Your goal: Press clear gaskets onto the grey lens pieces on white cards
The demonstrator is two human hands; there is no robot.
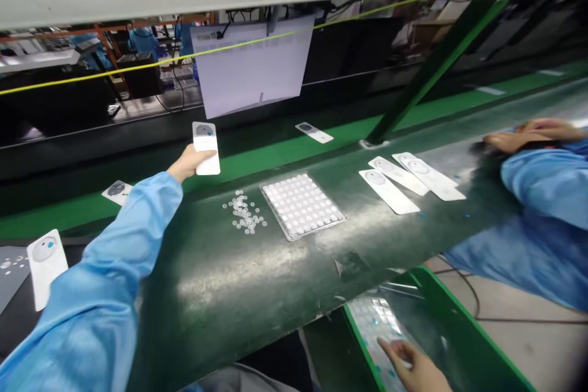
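White panel in the left hand above a green work surface; right hand over a bin

Any marks on the white panel (206,141), held upper left of centre, are too small to read. It stands nearly upright, with a grey disc and a blue dot near its top. The left hand (186,162) is clamped on it, thumb across the front. At lower right, the blurred right hand (418,367) is over clear plastic packaging (374,318) in a green bin (480,321); whether its fingers grip anything, I cannot tell.

At the centre, on the green work surface (220,288), a clear tray (291,236) carries rows of white round pieces, with loose clear discs (245,211) scattered just to its left. Four similar panels (388,192) lie right of centre, some overlapping. The blue left sleeve (122,245) hides part of another panel (116,193) at left.

At the right edge are a co-worker's hands (537,133) and blue sleeves. A yellow cord (151,65) crosses the top in front of a pale flat screen seen from behind (252,73); a slanting green post (436,73) blocks some background at upper right.
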